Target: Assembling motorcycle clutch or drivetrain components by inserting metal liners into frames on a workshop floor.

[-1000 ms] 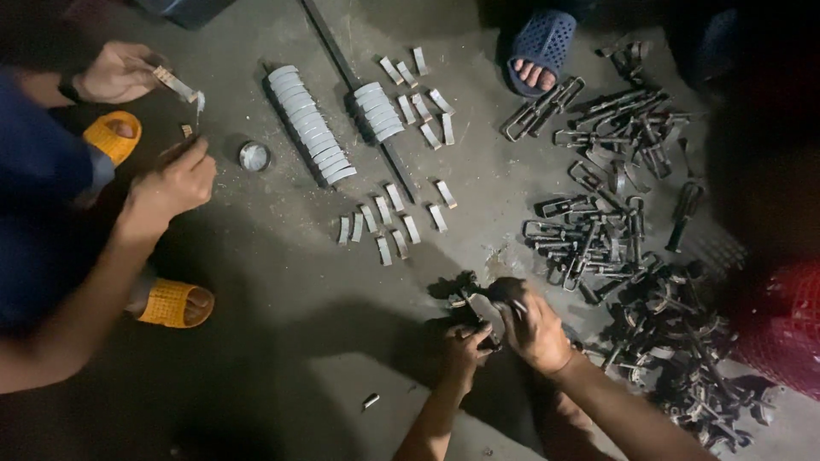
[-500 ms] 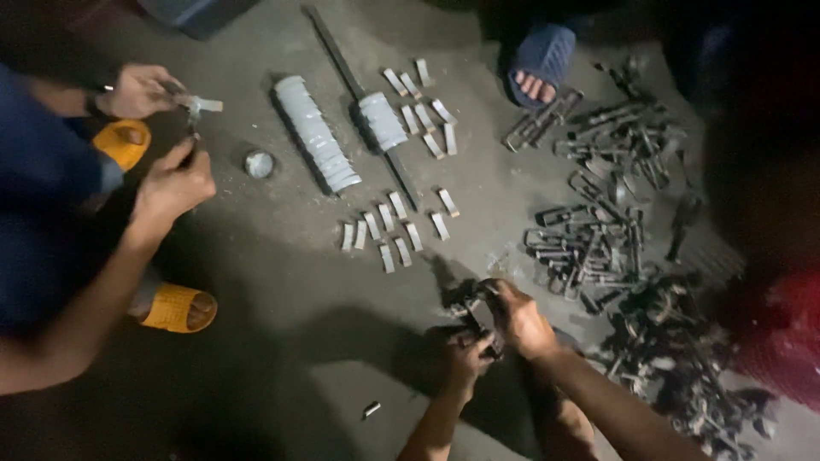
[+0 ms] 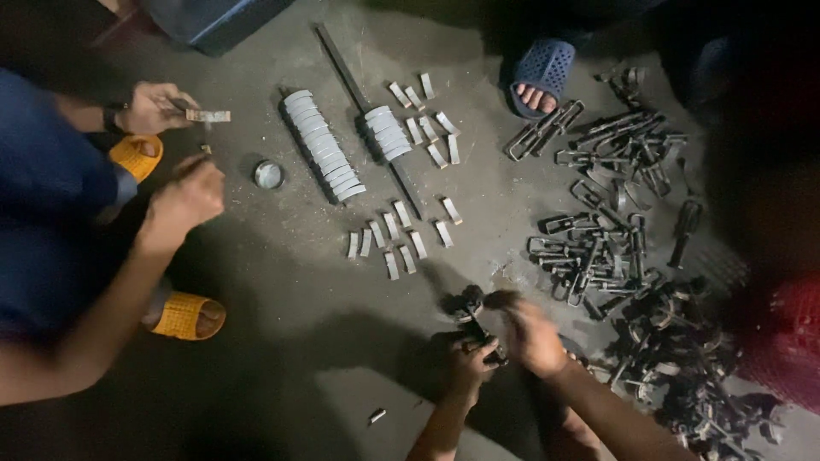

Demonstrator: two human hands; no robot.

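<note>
Dark metal part sits at 6 o'clock in the head view, pinched between both of the wearer's hands. Left hand wraps it from below, fingers closed on the lower end. Right hand is blurred; it looks curled over the upper end, but I cannot tell exactly how the fingers sit.

Judgement on doing this step well:
- Use the left hand as the fixture and keep it steady; do the working motion with the right only.
- Keep the part low over the concrete floor so a slip doesn't send it into the pile.
- Lighting is poor here; tilt the part toward 12 o'clock where the floor reads brighter.

Surroundings:
- Heap of dark metal clips runs from 2 to 4 o'clock, near the right hand.
- Small silver plates lie in loose rows at centre, well apart from the hands.
- Two stacks of silver discs lie at 11–12 o'clock, on either side of a dark rod.
- Another person's hands work at 9–10 o'clock, one holding a small flat piece; a round tin is just beside them.
</note>
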